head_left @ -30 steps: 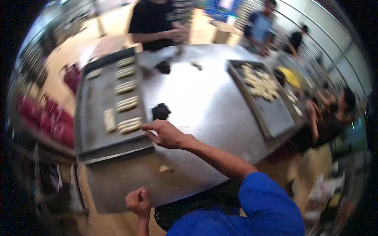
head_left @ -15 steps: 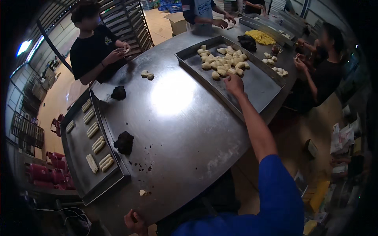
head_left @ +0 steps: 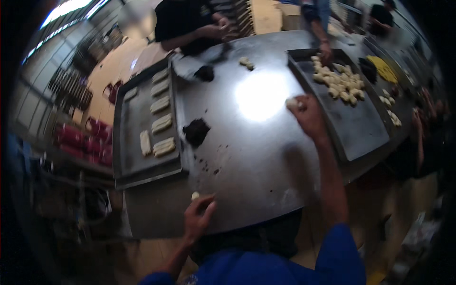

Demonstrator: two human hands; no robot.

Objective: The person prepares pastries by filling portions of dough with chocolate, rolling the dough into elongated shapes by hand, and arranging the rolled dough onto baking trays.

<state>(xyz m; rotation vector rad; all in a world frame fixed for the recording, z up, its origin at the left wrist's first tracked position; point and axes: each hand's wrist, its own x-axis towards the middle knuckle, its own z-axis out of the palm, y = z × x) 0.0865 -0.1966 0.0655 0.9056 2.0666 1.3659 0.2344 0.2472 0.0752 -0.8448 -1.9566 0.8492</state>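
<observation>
My right hand (head_left: 309, 116) is closed on pale dough pieces (head_left: 292, 103) above the steel table, just left of the dough tray. Several dough lumps (head_left: 338, 84) lie heaped in that tray (head_left: 358, 135). Near the front edge of the table, my left hand (head_left: 198, 217) has its thumb and fingers apart and holds nothing. A small dough bit (head_left: 195, 195) lies just beyond its fingertips. Farther up the table sits a dark crumbly lump (head_left: 196, 132), with crumbs scattered below it.
At left, a second tray (head_left: 130, 161) holds several shaped dough strips (head_left: 162, 123). Another dark lump (head_left: 204, 73) and a few dough pieces (head_left: 246, 62) lie farther back. A co-worker's hand (head_left: 326, 52) reaches into the right tray. Yellow filling (head_left: 382, 69) is beyond it.
My right hand has left the heap in the tray, moving left with dough in it. My left hand has come up over the table edge beside the small dough bit. The view has swung left.
</observation>
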